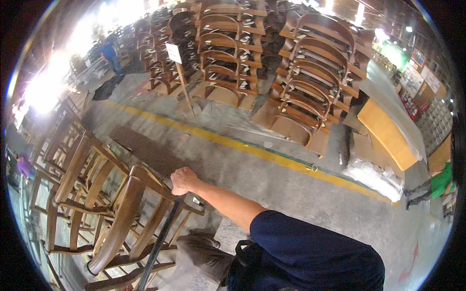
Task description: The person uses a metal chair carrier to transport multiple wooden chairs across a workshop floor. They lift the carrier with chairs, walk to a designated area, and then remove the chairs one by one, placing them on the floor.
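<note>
Gripping wooden chair frame (131,194), right hand (183,180)

A grey concrete floor (291,194) crossed by a yellow painted line (252,149) runs through a warehouse hall. Beyond it rise tall stacks of brown wooden chair frames (310,72) — beside them lean flat cardboard sheets (388,133). Strong glare (41,89) floods in from the left — small ceiling lamps glow far right.

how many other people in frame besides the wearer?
3. One person in blue stands far back, upper left; one in purple at the left edge; one in green at the right edge, mostly cut off. Chair stacks may hide others.
</note>
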{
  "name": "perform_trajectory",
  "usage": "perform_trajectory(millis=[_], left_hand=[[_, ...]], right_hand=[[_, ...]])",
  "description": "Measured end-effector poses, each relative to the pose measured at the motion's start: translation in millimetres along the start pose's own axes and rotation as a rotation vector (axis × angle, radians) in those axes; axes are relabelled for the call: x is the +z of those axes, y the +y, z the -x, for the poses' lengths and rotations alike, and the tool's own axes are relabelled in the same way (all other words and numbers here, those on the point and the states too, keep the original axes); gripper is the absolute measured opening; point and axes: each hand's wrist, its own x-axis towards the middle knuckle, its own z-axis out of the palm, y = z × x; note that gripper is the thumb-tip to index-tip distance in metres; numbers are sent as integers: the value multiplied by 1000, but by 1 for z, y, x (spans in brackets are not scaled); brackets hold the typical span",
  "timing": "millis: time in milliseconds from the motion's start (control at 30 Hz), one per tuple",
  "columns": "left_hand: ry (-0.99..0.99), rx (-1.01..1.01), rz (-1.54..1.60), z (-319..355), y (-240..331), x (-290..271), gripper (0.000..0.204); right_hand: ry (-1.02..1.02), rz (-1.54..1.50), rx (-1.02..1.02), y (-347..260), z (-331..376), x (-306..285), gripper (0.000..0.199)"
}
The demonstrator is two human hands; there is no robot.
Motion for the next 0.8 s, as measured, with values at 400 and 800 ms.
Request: perform_trajectory(millis=[400,800], left_hand=[[327,-483,-434,37,78,41,46],[349,-489,-348,58,156,25,43]], right_hand=[[-78,148,-27,7,-1,-21,47],[-8,-15,14,10,5,-18,38]])
